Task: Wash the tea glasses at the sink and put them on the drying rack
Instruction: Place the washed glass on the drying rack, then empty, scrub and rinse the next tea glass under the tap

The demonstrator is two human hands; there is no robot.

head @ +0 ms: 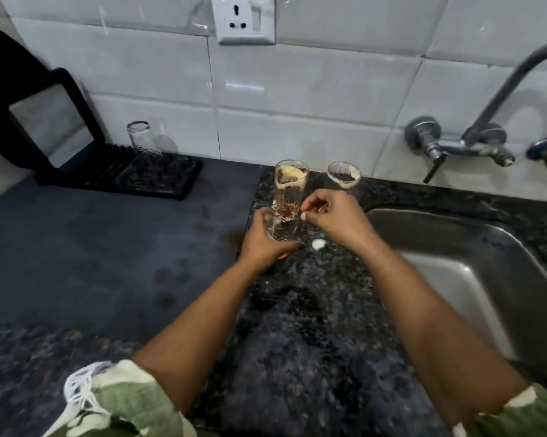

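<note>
At the left of the frame, up near the wall, sits my black rack [146, 178]. One clean glass [142, 138] already stands upside down at its back edge. That is where the others must go.

In the middle of the frame is my left hand [265, 244]. It is wrapped around the bottom of a tall glass [289, 190] that stands upright on the dark counter [92, 247]. My fingers curl round the base and hold it firm. The glass has brown tea dregs at the bottom and a cloudy film near the top, so it is not washed yet.

Just to the right is my right hand [332, 216]. Its fingers are bunched close, as if pinching something tiny beside the glass. I cannot tell what it pinches, or if it holds anything at all. A small white blob [317, 245] lies on the counter below it.

Behind that hand stands a second dirty glass [344, 175], near the wall.

Far right is the sink [470, 279], with the tap [486, 134] above it.

I think the glass is light but hard, and it will break if I knock it on the steel or the stone. Wet and soapy, it will be slippery. I should hold it around the middle with my whole hand, not by the thin rim.
</note>
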